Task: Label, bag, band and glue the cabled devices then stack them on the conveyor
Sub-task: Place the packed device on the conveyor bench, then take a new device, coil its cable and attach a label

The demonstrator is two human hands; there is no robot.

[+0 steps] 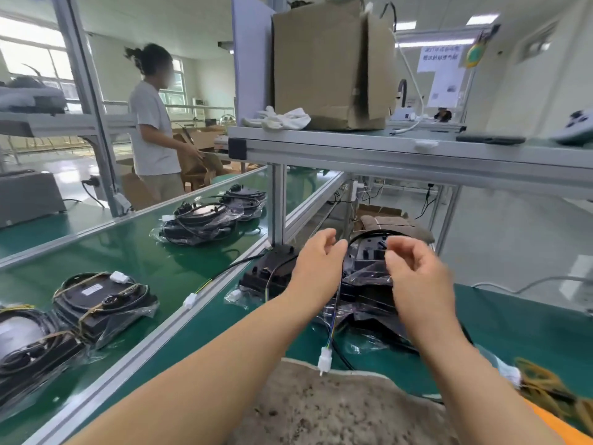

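The hall is bright, with white walls and aluminium frames. On the left a smooth green conveyor (134, 252) carries bagged devices (199, 223). On the green work table (513, 322) a black plastic device (369, 261) lies half inside a glossy, wrinkled clear bag (369, 277). Its thin black cable (365, 232) makes an arc between the 2 hands. The left hand (317, 261) pinches it with curled fingers, and the right hand (417, 274) pinches the other end with its fingertips. A white connector (324, 361) hangs below.
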